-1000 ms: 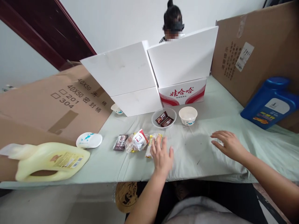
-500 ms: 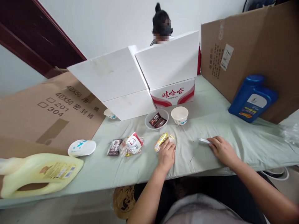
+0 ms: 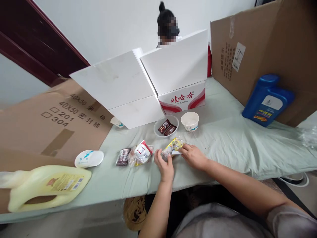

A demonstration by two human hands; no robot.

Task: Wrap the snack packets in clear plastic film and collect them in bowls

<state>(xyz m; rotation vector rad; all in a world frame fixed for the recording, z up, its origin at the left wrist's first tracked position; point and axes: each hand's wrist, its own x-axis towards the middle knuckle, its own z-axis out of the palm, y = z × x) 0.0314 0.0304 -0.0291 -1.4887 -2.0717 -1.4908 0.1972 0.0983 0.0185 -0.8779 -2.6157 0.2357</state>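
Note:
A yellow see-through snack packet point(image 3: 175, 144) lies on the table between my hands. My left hand point(image 3: 164, 167) is at its lower left end, thumb and fingers apart and curved around that corner; whether it presses on the packet I cannot tell. Fingers of my right hand point(image 3: 194, 156) are closed on a slim white tool point(image 3: 176, 153), which points left across the packet's lower edge. Just behind the packet, a clear plastic bowl point(image 3: 156, 131) holds brown-wrapped cocoa snacks point(image 3: 170, 130). Beside it stands a white paper bowl point(image 3: 190, 121).
Left of my hands lie a crumpled clear bag with a red-and-white label point(image 3: 143, 152) and a brown packet point(image 3: 123, 157). A tipped paper cup point(image 3: 89, 158) and yellow jug point(image 3: 47, 185) lie farther left. White boxes point(image 3: 175, 71), a blue bottle point(image 3: 267, 100) and cartons point(image 3: 247, 59) surround the table; a person sits behind.
My right hand has moved left with the white tool, up to the packet. My left hand has shifted left off the packet's middle to its left end, its fingers spreading.

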